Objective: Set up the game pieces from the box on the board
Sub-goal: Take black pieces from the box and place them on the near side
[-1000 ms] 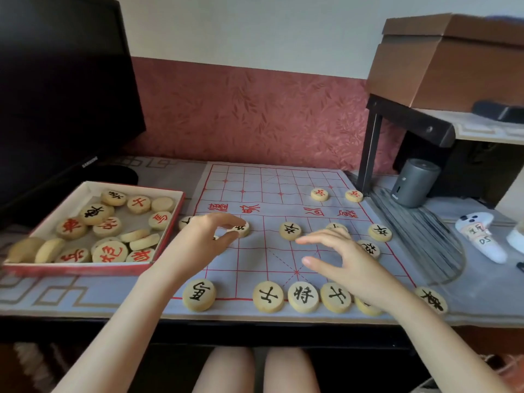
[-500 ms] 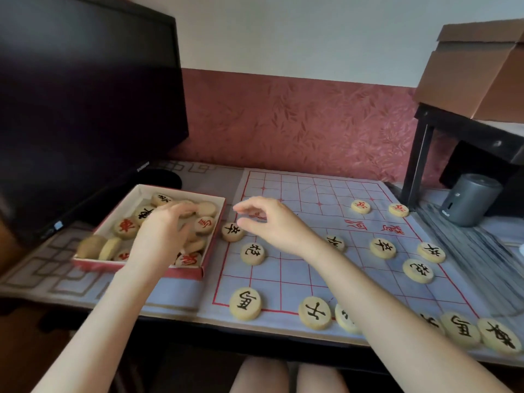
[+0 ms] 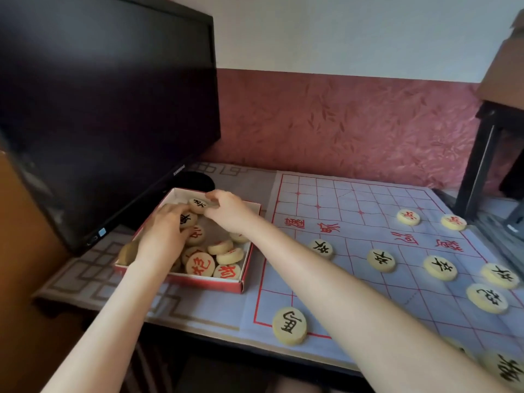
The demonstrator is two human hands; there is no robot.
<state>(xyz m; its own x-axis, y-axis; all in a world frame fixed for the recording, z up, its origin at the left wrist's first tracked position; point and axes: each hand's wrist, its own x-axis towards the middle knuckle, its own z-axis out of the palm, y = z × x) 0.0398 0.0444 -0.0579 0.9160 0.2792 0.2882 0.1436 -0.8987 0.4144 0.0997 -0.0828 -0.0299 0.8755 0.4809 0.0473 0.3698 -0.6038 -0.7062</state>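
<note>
The left arm and right arm are showing bare along the whole forearm, long and slender, and the left hand and right hand are going bare too

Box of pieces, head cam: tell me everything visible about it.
Shallow square cardboard box, red outside, white inside, lidless, flat on the table cover left of the board, before the monitor. Pale discs with red or black characters fill it. Inside, left hand rests on discs; right hand pinches a black-marked disc at its far end.
</note>
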